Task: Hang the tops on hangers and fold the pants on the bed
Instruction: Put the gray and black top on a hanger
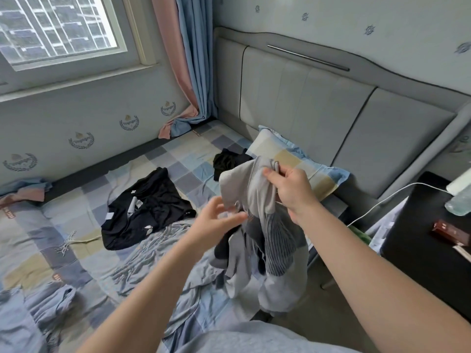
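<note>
Now: grey garment held up over the checked bed

Here the right hand (pixel 288 189) is pinching the grey garment (pixel 254 189) by its top edge, holding it up over the bed's near side, in front of the pillow (pixel 305 169). Its lower folds are trailing down onto the sheet. The left hand (pixel 216 220), blurred, is touching the cloth with loose, uncurled fingers. The bed (pixel 76 225) is wearing a rumpled checked sheet. A black garment (pixel 145 207) is lying spread mid-bed. Another dark garment (pixel 226 161) is sitting just beside the pillow. The padded headboard (pixel 305 98) is standing behind, the window (pixel 56 26) and curtain (pixel 188 59) are lining the side wall, and a black nightstand (pixel 420 238) is carrying a white cable (pixel 382 202).
</note>
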The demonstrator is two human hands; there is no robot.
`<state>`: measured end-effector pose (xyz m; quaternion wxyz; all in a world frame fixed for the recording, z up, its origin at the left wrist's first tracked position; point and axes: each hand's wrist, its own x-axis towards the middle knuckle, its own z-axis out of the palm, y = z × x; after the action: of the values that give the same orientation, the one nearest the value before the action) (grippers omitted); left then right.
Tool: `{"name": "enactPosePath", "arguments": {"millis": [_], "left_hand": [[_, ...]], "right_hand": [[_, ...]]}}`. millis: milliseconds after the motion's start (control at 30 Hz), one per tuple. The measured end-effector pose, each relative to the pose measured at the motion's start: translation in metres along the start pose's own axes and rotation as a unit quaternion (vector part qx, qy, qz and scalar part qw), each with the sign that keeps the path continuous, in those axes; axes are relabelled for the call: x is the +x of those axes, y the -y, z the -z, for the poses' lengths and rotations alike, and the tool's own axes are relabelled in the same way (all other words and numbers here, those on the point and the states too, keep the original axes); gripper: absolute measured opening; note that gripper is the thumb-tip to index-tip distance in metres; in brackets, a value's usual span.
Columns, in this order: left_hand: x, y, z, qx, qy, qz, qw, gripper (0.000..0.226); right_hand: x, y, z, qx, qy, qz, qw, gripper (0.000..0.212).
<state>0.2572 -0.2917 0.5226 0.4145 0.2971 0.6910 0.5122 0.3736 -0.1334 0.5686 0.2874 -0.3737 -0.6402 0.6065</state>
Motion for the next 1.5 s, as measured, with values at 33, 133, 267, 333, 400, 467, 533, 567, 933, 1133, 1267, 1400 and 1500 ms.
{"name": "enactPosePath", "arguments": {"millis": [33,133,267,333,400,467,533,567,933,1133,1267,1400,1500], "left_hand": [[0.000,0.003,-0.007,0.000,0.018,-0.005,1.000,0.066],[0.005,0.007,-0.022,0.052,0.030,-0.047,0.997,0.073],[0.012,0.006,-0.028,0.137,-0.001,-0.119,0.983,0.037],[0.012,0.006,-0.023,0.125,0.002,-0.137,0.983,0.033],[0.011,0.006,-0.016,0.116,0.001,-0.151,0.982,0.028],[0.009,0.005,-0.008,0.097,-0.020,-0.148,0.984,0.018],[0.006,0.000,-0.001,0.072,-0.046,-0.138,0.987,0.020],[0.005,-0.003,0.004,0.052,-0.057,-0.133,0.988,0.029],[0.001,-0.033,0.034,-0.171,-0.116,-0.058,0.977,0.024],[0.001,-0.033,0.024,-0.265,-0.196,-0.001,0.944,0.006],[-0.002,-0.033,0.023,-0.327,-0.221,0.008,0.919,0.011],[-0.002,-0.035,0.023,-0.379,-0.236,0.017,0.895,0.010],[-0.003,-0.028,0.022,-0.383,-0.248,0.031,0.889,0.013]], "right_hand": [[-0.002,0.007,0.000,0.017,0.004,0.005,1.000,0.015],[-0.010,0.026,-0.001,0.051,0.014,0.022,0.998,0.012],[-0.016,0.038,-0.002,0.081,0.017,0.025,0.996,0.017],[-0.014,0.041,0.003,0.083,0.019,0.027,0.996,0.030],[-0.007,0.041,0.011,0.081,0.012,0.021,0.996,0.037],[0.004,0.039,0.019,0.074,0.001,0.006,0.997,0.032],[0.015,0.032,0.025,0.061,-0.016,-0.007,0.998,0.026],[0.021,0.028,0.028,0.047,-0.031,-0.013,0.998,0.024],[0.008,0.009,0.008,-0.055,0.023,0.016,0.998,0.021],[-0.049,-0.035,-0.027,-0.149,0.251,-0.025,0.956,0.071],[-0.063,-0.076,-0.049,-0.204,0.231,-0.077,0.948,0.042],[-0.060,-0.100,-0.047,-0.307,0.198,-0.046,0.930,0.027],[-0.044,-0.103,-0.029,-0.310,0.149,-0.073,0.936,0.028]]}}
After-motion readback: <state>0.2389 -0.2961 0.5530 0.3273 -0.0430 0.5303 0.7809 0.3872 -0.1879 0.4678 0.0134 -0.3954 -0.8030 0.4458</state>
